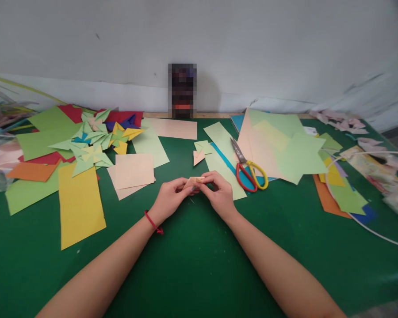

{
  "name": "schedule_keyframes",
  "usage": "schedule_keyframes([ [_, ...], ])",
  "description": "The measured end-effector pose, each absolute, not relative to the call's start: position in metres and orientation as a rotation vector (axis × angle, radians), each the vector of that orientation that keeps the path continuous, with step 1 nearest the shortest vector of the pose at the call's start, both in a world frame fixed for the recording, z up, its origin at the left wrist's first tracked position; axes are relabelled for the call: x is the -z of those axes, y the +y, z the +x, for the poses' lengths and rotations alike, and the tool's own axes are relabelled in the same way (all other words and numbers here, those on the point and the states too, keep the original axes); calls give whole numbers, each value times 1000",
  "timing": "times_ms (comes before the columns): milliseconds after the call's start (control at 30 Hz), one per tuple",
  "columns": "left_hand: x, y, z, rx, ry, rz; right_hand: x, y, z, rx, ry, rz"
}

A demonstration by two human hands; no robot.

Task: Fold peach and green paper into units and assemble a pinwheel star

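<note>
Between my two hands, over the middle of the green table (192, 265), is a small folded piece of light peach paper (194, 181). My left hand (173, 194) pinches its left side, and my right hand (219, 192) grips the right side with thumb and fingers. My fingers cover much of the paper, so its full shape is hidden. Just beyond my hands lies a small folded piece in pale green and peach (201, 151). To the right of my right hand, scissors (248, 165) with one red and one yellow handle rest on pale green and blue paper.
Folded paper stars (94, 141) lie among coloured sheets at the left, near a yellow sheet (81, 205). Peach squares (134, 170) sit left of my hands. Large pale sheets (281, 148) lie at the right. A blurred upright dark object (182, 90) leans against the wall.
</note>
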State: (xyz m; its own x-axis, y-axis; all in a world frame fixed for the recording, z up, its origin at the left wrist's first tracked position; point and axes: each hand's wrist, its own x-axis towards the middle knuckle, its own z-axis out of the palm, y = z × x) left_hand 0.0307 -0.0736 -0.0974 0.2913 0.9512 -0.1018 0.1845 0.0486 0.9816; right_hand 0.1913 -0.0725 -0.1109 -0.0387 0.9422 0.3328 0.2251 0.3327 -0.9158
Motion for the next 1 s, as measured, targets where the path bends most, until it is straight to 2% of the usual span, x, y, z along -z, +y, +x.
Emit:
schedule_keyframes([
  [233,98,-74,32,-860,1077,1302,111,-69,190,-1064,-1414,-1133],
  [400,97,-78,35,-874,1175,1467,108,-67,194,-1033,-1486,-1229],
  [600,101,-83,35,-1090,1329,1598,108,-66,194,-1169,-1336,-1202],
  [1000,104,-83,34,-1074,1377,1620,109,-68,191,-1263,-1238,-1136],
])
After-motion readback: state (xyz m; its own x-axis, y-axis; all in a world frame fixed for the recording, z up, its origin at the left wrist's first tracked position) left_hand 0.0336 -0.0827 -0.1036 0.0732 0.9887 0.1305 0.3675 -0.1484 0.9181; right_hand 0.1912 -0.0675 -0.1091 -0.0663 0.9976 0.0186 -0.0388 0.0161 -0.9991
